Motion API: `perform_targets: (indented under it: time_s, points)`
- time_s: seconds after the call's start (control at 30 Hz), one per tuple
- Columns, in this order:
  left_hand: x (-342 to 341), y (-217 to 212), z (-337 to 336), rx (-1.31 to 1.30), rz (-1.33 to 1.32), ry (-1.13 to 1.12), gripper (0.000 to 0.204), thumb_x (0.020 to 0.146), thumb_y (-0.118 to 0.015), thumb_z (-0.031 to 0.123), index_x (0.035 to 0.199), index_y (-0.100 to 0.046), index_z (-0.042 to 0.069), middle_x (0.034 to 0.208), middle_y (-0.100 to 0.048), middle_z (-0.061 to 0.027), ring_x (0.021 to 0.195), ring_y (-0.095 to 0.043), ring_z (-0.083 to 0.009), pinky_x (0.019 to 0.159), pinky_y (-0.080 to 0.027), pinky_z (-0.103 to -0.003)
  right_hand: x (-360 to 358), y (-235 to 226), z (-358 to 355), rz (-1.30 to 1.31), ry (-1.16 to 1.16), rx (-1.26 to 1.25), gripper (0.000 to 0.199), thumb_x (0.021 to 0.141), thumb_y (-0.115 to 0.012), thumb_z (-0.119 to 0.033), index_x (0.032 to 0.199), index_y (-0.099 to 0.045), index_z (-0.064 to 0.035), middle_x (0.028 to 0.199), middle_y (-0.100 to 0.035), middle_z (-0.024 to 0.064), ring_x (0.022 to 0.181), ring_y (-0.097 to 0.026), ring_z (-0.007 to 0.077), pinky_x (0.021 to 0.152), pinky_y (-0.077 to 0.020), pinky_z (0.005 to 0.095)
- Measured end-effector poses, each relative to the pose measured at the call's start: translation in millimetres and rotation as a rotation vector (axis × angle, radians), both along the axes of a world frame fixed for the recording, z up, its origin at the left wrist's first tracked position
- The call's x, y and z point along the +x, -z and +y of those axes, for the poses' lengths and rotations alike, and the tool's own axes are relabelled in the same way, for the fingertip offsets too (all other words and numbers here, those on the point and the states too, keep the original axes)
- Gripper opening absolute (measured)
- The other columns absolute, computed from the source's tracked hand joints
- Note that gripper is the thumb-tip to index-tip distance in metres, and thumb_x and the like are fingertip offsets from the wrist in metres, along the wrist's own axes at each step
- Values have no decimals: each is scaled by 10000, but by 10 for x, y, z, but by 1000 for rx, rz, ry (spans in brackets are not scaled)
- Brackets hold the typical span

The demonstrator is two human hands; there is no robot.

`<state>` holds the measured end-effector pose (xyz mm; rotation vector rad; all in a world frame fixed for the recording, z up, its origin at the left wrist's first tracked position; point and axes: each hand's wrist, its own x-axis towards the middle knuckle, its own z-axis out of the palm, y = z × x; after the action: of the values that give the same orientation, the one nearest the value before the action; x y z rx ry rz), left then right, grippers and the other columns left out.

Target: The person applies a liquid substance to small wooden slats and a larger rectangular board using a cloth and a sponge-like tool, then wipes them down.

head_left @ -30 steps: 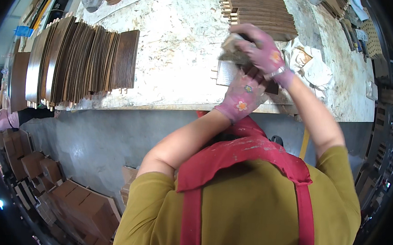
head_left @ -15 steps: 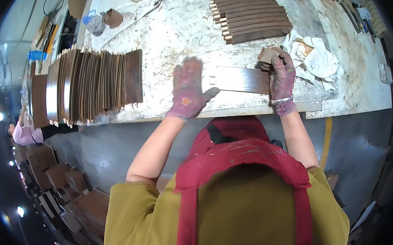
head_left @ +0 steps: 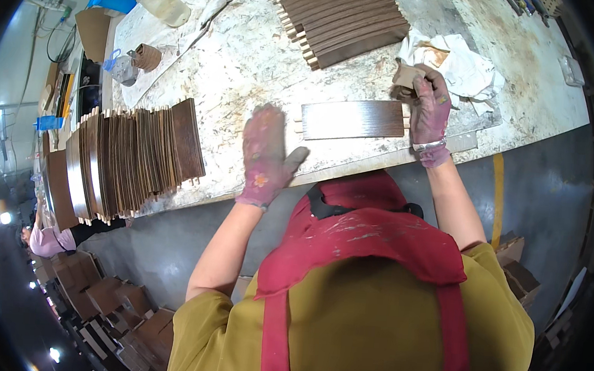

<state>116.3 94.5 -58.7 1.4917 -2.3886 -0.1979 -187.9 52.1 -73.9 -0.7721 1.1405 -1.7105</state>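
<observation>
A dark brown wooden slat [head_left: 353, 119] with pale dowel pegs at both ends lies flat on the worktable, light glaring off its left half. My left hand [head_left: 266, 152], in a stained pink-purple glove, is open, fingers together and thumb out, left of the slat and apart from it. By the slat's right end, my gloved right hand [head_left: 431, 115] is closed on a small tan block [head_left: 406, 76] pinched between thumb and fingers. Whether that block is a sanding pad I cannot tell. A crumpled white cloth [head_left: 480, 71] with brown stains lies just beyond this hand.
Upright slats stand in a long row [head_left: 130, 156] at the left. More slats lie stacked [head_left: 343, 16] at the far side. Back left are a clear jug [head_left: 161, 7] and a brown ribbed cup [head_left: 144, 57]. A person in pink [head_left: 52, 241] is at far left. Cardboard boxes [head_left: 107, 296] sit below.
My left hand has moved left, farther from the slat. My right hand has come off the slat's right end, so its pegs there now show. The whole view has shifted slightly.
</observation>
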Motion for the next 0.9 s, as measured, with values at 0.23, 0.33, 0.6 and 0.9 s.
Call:
perform_targets:
  time_s: [0.23, 0.33, 0.6, 0.9]
  points:
    - [-497, -132, -217, 56, 73, 146, 730, 783, -760, 348, 1377, -490, 23, 1305, -520, -179, 1252, -439, -404, 1084, -326, -503, 372, 6, -63, 82, -130, 9, 311, 937, -644, -212, 1166, -613, -2, 1010, -646, 72, 859, -611, 122, 757, -515, 251]
    - [-272, -256, -184, 55, 75, 175, 627, 794, -753, 332, 1302, -560, 20, 1179, -578, -152, 1127, -510, -354, 1000, -405, -455, -5, 81, -8, -106, -88, 40, 334, 938, -640, -179, 1208, -588, 11, 1045, -644, 81, 906, -620, 140, 796, -511, 273]
    - [323, -550, -275, 392, -19, -175, 543, 912, -630, 451, 1336, -564, 118, 980, -683, -185, 943, -654, -370, 850, -506, -417, -201, -49, 262, -41, -234, 65, 327, 960, -630, -197, 1209, -577, 9, 1073, -646, 88, 945, -627, 168, 840, -519, 303]
    - [519, -203, 16, 96, 65, -460, 659, 871, -681, 353, 1417, -474, 49, 1298, -518, -228, 1214, -491, -383, 1026, -426, -483, -51, -118, 162, -11, -289, 109, 333, 963, -620, -189, 1224, -566, 10, 1064, -642, 110, 929, -646, 180, 810, -554, 312]
